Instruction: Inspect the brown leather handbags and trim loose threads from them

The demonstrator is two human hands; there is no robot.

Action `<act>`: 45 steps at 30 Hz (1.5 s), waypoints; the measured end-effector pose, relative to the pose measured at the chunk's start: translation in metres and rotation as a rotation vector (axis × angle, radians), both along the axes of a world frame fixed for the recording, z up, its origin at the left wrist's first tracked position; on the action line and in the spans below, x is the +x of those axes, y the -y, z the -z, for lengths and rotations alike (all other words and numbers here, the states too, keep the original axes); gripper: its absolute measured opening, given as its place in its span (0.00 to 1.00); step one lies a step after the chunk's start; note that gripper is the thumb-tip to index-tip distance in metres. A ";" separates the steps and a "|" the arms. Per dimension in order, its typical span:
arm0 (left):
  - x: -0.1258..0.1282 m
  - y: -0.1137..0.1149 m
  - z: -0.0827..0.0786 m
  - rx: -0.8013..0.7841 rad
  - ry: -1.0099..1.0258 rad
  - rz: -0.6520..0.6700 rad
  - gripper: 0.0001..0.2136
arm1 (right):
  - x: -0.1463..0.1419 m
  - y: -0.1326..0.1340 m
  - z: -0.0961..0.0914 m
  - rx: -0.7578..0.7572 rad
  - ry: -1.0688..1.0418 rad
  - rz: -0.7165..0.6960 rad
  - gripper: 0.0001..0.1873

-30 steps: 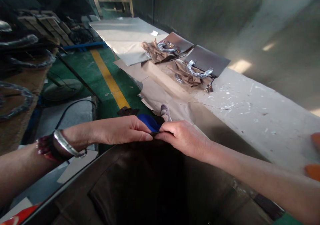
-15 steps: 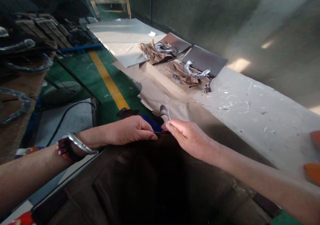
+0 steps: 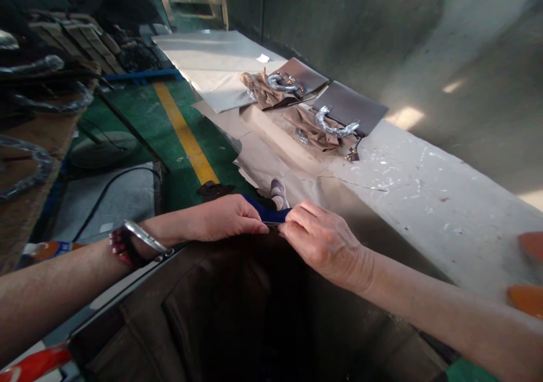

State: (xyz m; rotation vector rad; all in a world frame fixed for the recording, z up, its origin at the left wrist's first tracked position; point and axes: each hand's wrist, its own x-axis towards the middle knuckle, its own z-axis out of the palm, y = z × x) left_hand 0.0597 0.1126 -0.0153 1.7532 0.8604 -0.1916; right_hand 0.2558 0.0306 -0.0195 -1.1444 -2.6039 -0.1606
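Across my lap lies a dark brown leather bag (image 3: 203, 303), its inside deep in shadow. My left hand (image 3: 229, 218), with a silver bangle and dark red beads at the wrist, pinches the bag's far edge between thumb and fingers. Just to the right, my right hand (image 3: 320, 237) grips the same edge, thumb pressed against the curled fingers. The fingertips of both hands are close together. Behind them shows blue cloth (image 3: 265, 207) and a shoe (image 3: 278, 189) on the floor covering.
Two brown bag pieces (image 3: 292, 85) (image 3: 352, 104) with plastic-wrapped curved handles (image 3: 335, 124) lie on a pale sheet-covered surface (image 3: 424, 189). At left stands a bench (image 3: 46, 161) holding wrapped handles. Orange objects (image 3: 528, 300) are at the right edge. A yellow line (image 3: 186, 136) crosses the green floor.
My right hand has turned and its fingers have closed down over the bag's edge, knuckles now more visible. My left hand keeps its pinch. The view has shifted slightly.
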 end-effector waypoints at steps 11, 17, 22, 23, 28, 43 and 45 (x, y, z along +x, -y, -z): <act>-0.002 0.006 0.001 0.133 -0.005 0.032 0.16 | -0.019 0.005 -0.008 -0.150 0.051 0.267 0.07; -0.004 0.011 -0.007 0.176 -0.011 0.020 0.16 | -0.023 0.011 -0.017 -0.115 0.032 0.254 0.07; 0.000 0.013 -0.009 0.208 -0.043 0.008 0.16 | -0.019 0.010 -0.010 0.154 0.093 0.038 0.14; 0.001 0.013 -0.009 0.209 -0.039 0.010 0.16 | -0.018 0.011 -0.009 0.163 0.080 0.015 0.15; 0.004 0.014 -0.010 0.228 -0.046 0.024 0.15 | -0.017 0.014 -0.012 0.078 0.059 0.051 0.15; 0.007 0.012 -0.004 0.333 -0.076 0.054 0.14 | -0.022 0.014 -0.018 -0.271 0.095 0.231 0.09; 0.006 0.012 -0.007 0.318 -0.078 0.050 0.14 | -0.023 0.015 -0.022 -0.290 0.087 0.215 0.10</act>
